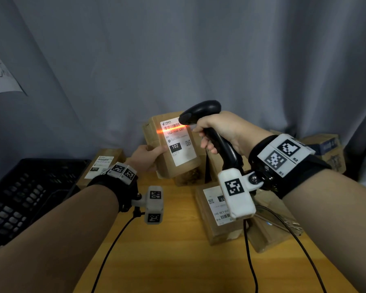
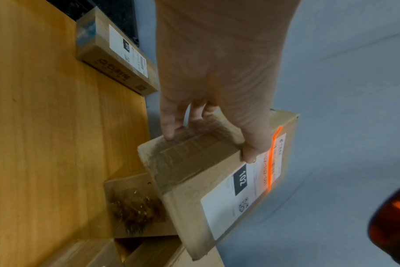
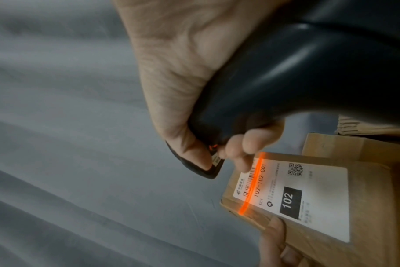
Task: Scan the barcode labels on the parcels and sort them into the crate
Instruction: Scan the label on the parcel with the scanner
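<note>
My left hand [image 1: 147, 156] [image 2: 217, 86] grips a brown cardboard parcel [image 1: 171, 149] [image 2: 194, 180] [image 3: 331, 207] lifted above the table, thumb on its white "102" label [image 1: 179, 142] [image 3: 308, 198], fingers behind it. My right hand [image 1: 222, 130] [image 3: 176, 75] grips a black barcode scanner [image 1: 201, 112] [image 3: 297, 72], index finger at the trigger. The scanner's head points at the label from close by on the right. An orange scan line [image 1: 169, 129] [image 3: 251, 184] [image 2: 272, 159] lies across the barcode at the label's top.
A black slatted crate [image 1: 28, 197] stands at the left. Labelled parcels lie on the wooden table [image 1: 178, 261]: one by the crate [image 1: 101, 163] [image 2: 117, 54], one near right [image 1: 216, 212], others behind the held one. Cables hang from both wrists. A grey curtain [image 1: 199, 49] hangs behind.
</note>
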Motion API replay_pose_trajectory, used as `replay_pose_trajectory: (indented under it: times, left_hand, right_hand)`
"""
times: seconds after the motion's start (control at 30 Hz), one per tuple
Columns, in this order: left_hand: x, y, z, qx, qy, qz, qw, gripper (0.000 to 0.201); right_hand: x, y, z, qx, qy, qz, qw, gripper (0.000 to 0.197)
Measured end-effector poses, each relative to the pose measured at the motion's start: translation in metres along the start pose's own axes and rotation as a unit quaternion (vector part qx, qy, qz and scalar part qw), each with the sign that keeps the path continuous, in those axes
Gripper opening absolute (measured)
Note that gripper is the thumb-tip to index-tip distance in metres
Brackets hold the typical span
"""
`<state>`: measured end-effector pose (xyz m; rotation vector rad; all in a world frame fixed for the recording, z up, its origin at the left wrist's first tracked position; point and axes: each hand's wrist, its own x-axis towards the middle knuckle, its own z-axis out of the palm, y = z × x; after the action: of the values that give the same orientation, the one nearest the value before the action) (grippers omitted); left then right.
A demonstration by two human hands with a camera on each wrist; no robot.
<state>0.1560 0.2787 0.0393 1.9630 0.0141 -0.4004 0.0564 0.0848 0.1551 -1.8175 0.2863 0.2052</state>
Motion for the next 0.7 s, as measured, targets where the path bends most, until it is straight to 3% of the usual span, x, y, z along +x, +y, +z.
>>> replay_pose_trajectory:
  times: [0.4, 0.57, 0.7]
  left_hand:
    - [-0.001, 0.003, 0.000, 0.036, -0.003, 0.008, 0.999, 0.056]
    - [-0.003, 0.000, -0.001, 0.008, -0.002, 0.003, 1.000, 0.054]
    - [-0.008, -0.013, -0.003, -0.116, 0.034, -0.012, 0.993, 0.066]
  right_hand:
    - [0.015, -0.023, -0.001, -0.071, 0.011, 0.037, 0.997, 0.019]
    - [0.010, -0.010, 0.007, 0.092, 0.061, -0.077, 0.991, 0.015]
    - [0.022, 0.031, 0.016, 0.040, 0.122, -0.121, 0.984, 0.008]
